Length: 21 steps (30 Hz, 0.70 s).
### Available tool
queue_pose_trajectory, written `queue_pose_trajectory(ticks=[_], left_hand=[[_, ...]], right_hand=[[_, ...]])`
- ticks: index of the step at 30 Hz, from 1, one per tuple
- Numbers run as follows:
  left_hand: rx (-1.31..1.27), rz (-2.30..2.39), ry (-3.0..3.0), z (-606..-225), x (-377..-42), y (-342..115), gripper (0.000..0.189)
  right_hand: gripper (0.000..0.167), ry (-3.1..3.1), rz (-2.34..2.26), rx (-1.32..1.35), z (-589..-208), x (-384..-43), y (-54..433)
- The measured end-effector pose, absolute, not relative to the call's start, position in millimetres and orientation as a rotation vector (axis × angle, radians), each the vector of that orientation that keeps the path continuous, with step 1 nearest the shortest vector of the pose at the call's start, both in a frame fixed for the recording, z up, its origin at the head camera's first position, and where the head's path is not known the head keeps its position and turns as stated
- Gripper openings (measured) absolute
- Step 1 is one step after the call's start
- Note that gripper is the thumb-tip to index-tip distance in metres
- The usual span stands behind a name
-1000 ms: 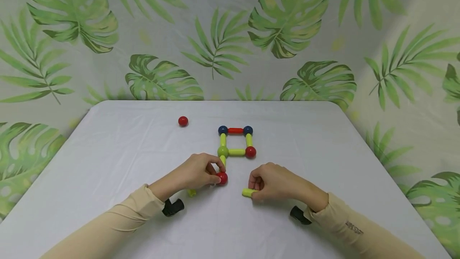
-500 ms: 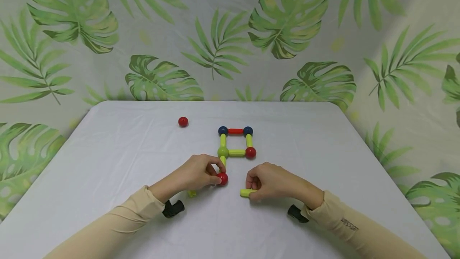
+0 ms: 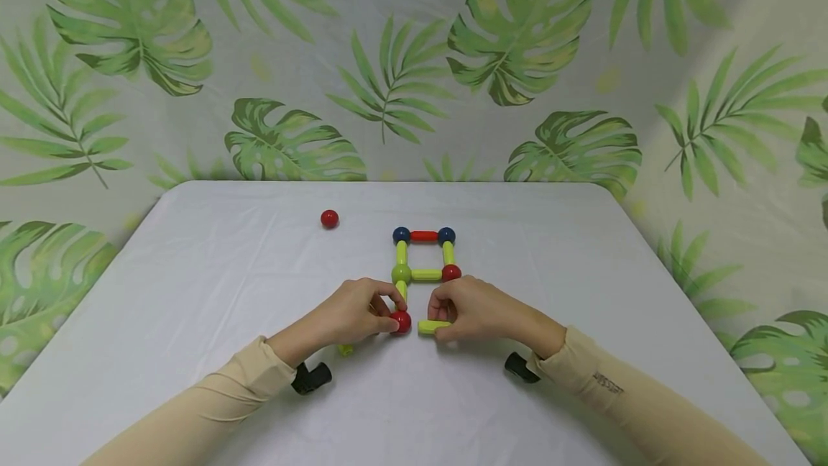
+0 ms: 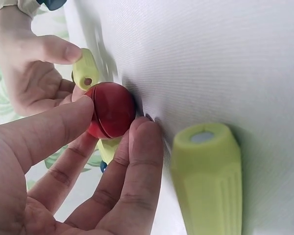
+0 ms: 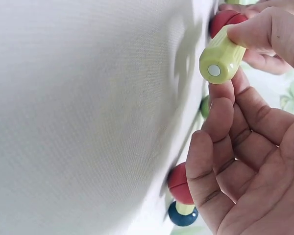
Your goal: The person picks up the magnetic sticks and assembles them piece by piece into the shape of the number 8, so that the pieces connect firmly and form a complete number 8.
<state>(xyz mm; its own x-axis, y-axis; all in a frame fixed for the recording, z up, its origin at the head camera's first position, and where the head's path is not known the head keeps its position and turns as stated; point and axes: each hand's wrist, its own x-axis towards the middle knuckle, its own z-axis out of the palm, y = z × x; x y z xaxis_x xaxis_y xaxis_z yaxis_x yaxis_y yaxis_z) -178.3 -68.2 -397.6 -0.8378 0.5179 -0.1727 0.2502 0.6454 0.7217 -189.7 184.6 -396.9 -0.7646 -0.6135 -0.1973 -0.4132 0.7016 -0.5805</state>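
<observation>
My left hand (image 3: 352,309) pinches a red ball (image 3: 402,321) at the near end of a yellow-green rod (image 3: 402,291). That rod runs back to a green ball (image 3: 401,274), a corner of a square of balls and rods. Just right of the held ball, my right hand (image 3: 481,313) pinches a loose yellow-green magnetic rod (image 5: 220,58) between thumb and fingers. The rod's left end points at the red ball, with a small gap between them in the head view. Another yellow-green rod (image 4: 208,181) lies on the cloth beside my left hand, mostly hidden in the head view.
Two blue balls (image 3: 402,236) joined by a red rod (image 3: 424,236) form the square's far side. A second red ball (image 3: 451,274) is its near right corner. One loose red ball (image 3: 330,218) lies back left on the white table (image 3: 213,272).
My right hand has moved left and slightly away from me, bringing its rod close to the red ball. My left hand has stayed in place.
</observation>
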Motion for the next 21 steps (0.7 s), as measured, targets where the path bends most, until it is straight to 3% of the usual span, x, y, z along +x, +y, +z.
queue_pose_trajectory(ticks=[21], left_hand=[[0.635,1.037,2.486,-397,-179,-70,0.018]], right_hand=[[0.012,2.505,-0.719,-0.902,-400,-202,176]])
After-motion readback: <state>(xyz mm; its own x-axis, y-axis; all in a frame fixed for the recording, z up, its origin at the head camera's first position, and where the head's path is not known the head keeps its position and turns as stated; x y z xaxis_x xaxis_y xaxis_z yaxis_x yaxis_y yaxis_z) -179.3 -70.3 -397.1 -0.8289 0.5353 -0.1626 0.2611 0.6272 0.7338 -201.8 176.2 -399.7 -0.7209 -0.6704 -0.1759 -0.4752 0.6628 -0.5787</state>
